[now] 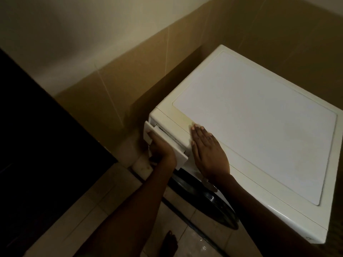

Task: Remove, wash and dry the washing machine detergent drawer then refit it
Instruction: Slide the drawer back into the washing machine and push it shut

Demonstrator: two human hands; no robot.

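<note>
Left hand (159, 148) grips detergent drawer (148, 131), barely out; right hand (207, 151) flat, bracing washing machine (259, 117). Pull straight, level.

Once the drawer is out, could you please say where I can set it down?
The washing machine top is bare from the right hand back to the tiled wall. Its front-left corner is crowded: the left hand grips the drawer.

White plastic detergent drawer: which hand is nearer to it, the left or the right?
Left. The left hand grips the white plastic detergent drawer by its front panel; the right hand lies flat on the white washing machine top, beside the drawer.
</note>
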